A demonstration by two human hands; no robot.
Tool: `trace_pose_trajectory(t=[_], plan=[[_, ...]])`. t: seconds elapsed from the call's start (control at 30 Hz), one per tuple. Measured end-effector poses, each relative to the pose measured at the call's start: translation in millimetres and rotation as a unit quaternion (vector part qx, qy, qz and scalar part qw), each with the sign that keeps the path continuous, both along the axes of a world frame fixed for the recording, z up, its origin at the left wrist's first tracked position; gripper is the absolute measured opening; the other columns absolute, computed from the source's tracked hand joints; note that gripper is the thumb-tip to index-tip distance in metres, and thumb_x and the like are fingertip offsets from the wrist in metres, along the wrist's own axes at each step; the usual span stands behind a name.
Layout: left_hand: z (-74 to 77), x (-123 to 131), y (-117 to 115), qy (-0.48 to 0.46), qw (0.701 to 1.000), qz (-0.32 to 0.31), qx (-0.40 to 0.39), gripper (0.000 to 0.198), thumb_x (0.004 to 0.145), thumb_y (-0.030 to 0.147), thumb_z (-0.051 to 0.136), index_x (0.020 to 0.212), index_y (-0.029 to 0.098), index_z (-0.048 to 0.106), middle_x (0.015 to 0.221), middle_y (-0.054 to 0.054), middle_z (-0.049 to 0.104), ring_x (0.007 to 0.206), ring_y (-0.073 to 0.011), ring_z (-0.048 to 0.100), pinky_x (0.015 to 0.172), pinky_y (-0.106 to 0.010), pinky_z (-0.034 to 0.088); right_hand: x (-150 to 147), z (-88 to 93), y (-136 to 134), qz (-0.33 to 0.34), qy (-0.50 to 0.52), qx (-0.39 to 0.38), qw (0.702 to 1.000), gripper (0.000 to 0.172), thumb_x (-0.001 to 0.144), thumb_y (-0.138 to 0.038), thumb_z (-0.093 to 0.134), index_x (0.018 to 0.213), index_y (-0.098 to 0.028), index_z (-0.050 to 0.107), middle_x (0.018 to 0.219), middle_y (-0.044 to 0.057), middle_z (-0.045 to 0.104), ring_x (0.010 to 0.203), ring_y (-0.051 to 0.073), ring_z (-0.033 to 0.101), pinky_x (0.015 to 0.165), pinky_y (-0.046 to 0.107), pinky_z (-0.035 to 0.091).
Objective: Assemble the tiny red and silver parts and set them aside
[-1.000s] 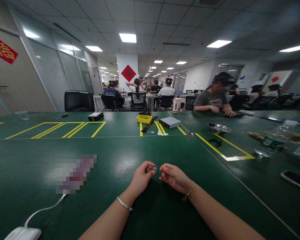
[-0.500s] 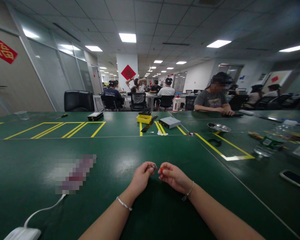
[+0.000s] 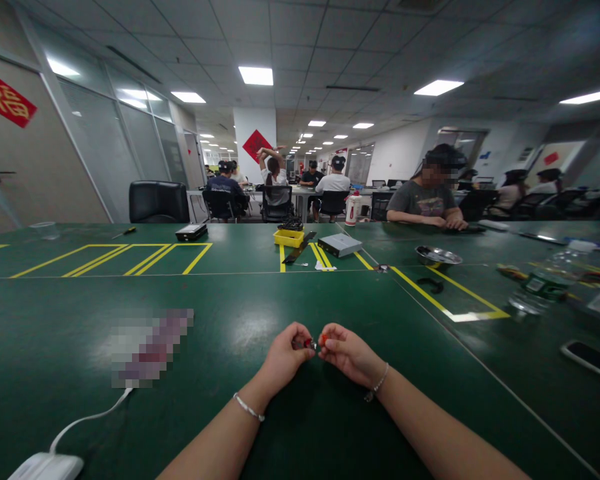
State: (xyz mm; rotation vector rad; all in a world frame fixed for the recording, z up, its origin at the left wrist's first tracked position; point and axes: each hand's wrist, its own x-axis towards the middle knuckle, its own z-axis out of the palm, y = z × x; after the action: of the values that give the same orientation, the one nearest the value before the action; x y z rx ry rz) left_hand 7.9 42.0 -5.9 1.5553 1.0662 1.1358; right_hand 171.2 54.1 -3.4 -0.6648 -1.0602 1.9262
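My left hand (image 3: 286,353) is closed on a small red and silver piece (image 3: 309,344), held between thumb and fingers; its exact kind is too small to make out. Just to the right, my right hand (image 3: 349,352) pinches a small orange piece (image 3: 325,339), partly covered by the fingers. The fingertips of both hands face each other with a narrow gap between them, a little above the green table (image 3: 220,387). Each wrist wears a bracelet.
At the back stand a yellow tray (image 3: 289,238), a grey box (image 3: 339,245) and a metal bowl (image 3: 438,255). A water bottle (image 3: 543,283) and a phone (image 3: 593,361) are on the right. A white cable (image 3: 87,420) runs along the left. Across the table sits a person (image 3: 427,193).
My left fingers have shifted around the small piece, which now shows more red and silver and points toward the right hand. The right hand has barely moved.
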Motion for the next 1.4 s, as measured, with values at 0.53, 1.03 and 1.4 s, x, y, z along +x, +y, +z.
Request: trace_pose_trajectory(t=[0.53,1.03,1.4], plan=[[0.4,-2.1,2.3,-0.025,1.000,0.004,-0.007,0.025,0.075,0.032,0.038,0.081,0.015,0.056,0.063,0.000,0.055,0.062,-0.0116,0.049,0.064,-0.025,0.038,-2.8,-1.0,-0.1,0.014,-0.060,0.015,0.998,0.015,0.062,-0.015,0.059,0.074,-0.014,0.051,0.067,0.000,0.055,0.062,0.008,0.052,0.064,0.025,0.038],[-0.9,-1.1,2.9,0.009,1.000,0.007,-0.006,0.016,0.059,0.016,0.057,0.075,0.016,0.055,0.061,0.003,0.051,0.057,-0.0084,0.046,0.057,-0.020,0.036,2.9,-3.4,2.2,0.007,0.010,0.005,1.000,0.021,0.059,-0.008,0.060,0.075,-0.016,0.050,0.076,-0.002,0.056,0.064,0.007,0.053,0.069,0.027,0.039],[0.4,-1.9,0.9,0.004,1.000,-0.029,0.003,0.016,0.069,0.025,0.049,0.080,0.015,0.054,0.071,-0.001,0.056,0.066,-0.0113,0.049,0.063,-0.022,0.037,0.6,-3.2,3.1,-0.004,0.007,-0.014,1.000,0.008,0.070,-0.020,0.051,0.076,-0.015,0.050,0.065,0.000,0.054,0.062,0.008,0.052,0.067,0.027,0.040]])
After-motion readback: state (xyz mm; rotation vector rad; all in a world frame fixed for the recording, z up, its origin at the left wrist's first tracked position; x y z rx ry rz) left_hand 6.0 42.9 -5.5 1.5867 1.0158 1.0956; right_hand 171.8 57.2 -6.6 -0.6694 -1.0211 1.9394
